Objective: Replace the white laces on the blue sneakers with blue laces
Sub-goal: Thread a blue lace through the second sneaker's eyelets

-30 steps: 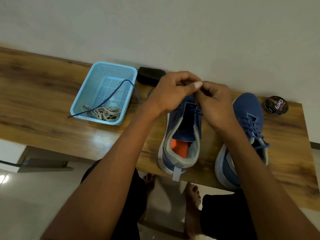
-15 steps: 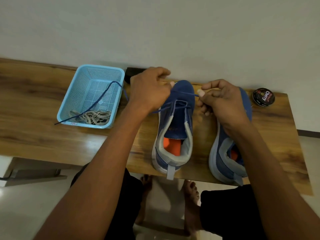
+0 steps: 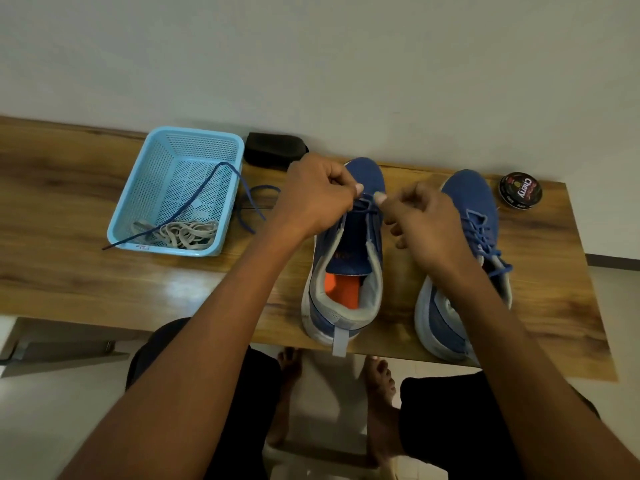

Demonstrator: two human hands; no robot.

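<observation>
both hands, left hand (image 3: 313,199) and right hand (image 3: 420,220), pinch the blue lace (image 3: 363,206) over the left sneaker (image 3: 346,271).

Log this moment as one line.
step: lacing left sneaker | left hand, right hand: pinching blue lace | right sneaker: laced | basket: white laces

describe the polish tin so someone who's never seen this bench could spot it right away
Start at the long wooden bench against the wall and go to its far right corner. There, beyond the toe of the right-hand blue sneaker, sits the polish tin. It is the only small round black thing there, with "Cherry" in white on its lid.
</observation>
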